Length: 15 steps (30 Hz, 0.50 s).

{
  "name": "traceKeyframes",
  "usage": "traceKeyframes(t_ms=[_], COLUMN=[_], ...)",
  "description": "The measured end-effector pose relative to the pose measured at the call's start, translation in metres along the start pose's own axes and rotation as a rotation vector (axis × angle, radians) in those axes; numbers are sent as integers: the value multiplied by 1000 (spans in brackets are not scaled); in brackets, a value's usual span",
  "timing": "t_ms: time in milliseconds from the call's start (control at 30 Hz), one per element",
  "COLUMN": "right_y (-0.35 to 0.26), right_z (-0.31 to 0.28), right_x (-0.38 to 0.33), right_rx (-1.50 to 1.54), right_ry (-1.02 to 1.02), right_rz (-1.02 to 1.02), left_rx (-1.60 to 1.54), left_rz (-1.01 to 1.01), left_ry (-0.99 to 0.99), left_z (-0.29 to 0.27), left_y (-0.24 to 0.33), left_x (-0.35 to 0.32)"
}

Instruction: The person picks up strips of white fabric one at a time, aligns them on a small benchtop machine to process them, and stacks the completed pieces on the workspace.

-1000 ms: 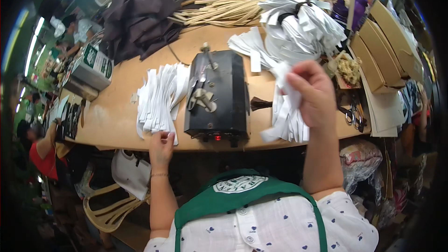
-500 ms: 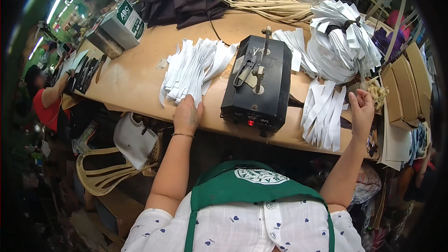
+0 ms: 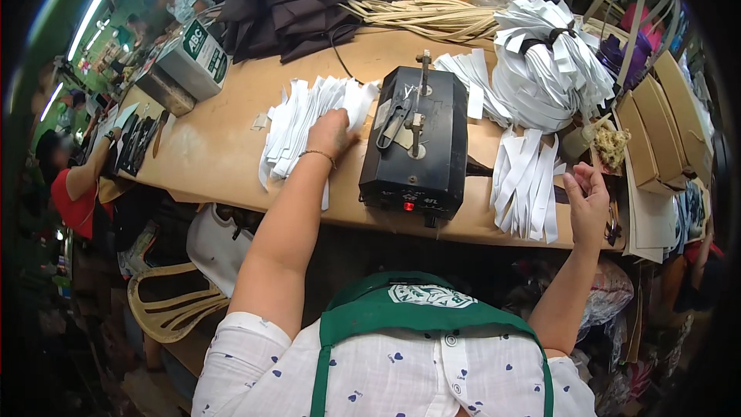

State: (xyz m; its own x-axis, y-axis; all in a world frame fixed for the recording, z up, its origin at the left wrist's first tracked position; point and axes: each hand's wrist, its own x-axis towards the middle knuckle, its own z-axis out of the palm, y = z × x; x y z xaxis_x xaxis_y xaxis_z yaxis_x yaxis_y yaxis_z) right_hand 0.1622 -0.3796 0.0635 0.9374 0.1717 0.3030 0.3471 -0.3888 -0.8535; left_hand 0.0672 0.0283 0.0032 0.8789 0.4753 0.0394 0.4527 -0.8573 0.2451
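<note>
We find the left hand [image 3: 330, 133] resting palm-down on a loose heap of white strips [image 3: 309, 127] lying left of centre on the wooden worktable [image 3: 224, 147], its fingers curled onto the top pieces; whether any strip is actually pinched we cannot tell. The right hand [image 3: 588, 202], at the right edge of the frame, is held open and empty, fingers apart, just beside a second stack of white strips [image 3: 526, 185] that lies flat at the table's near edge. Between the two stacks, at centre frame, stands a black box-shaped machine [image 3: 421, 143] with a metal lever mechanism on top and a small red light on its near face. We judge the step in hand to be the taking of a fresh strip from the left heap for feeding to the machine. The next move, in our view, calls for separating a single strip from the heap without dragging its neighbours, and carrying it rightward to the lever. A large tied bundle of strips [image 3: 552, 69] sits at upper right.
</note>
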Motion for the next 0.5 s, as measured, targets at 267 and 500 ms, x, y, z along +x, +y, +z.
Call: traceKeyframes(t_ms=[267,500], right_y=[-7,-25], right_z=[-6,12], right_x=[-22,-25], right_rx=[-14,-12], right_ry=[-49,-163], right_rz=[73,13], left_rx=[-156,-939], left_rz=[17,26], left_ry=[37,382], left_z=[-8,-37], left_y=[-12,-37], left_x=[4,-19])
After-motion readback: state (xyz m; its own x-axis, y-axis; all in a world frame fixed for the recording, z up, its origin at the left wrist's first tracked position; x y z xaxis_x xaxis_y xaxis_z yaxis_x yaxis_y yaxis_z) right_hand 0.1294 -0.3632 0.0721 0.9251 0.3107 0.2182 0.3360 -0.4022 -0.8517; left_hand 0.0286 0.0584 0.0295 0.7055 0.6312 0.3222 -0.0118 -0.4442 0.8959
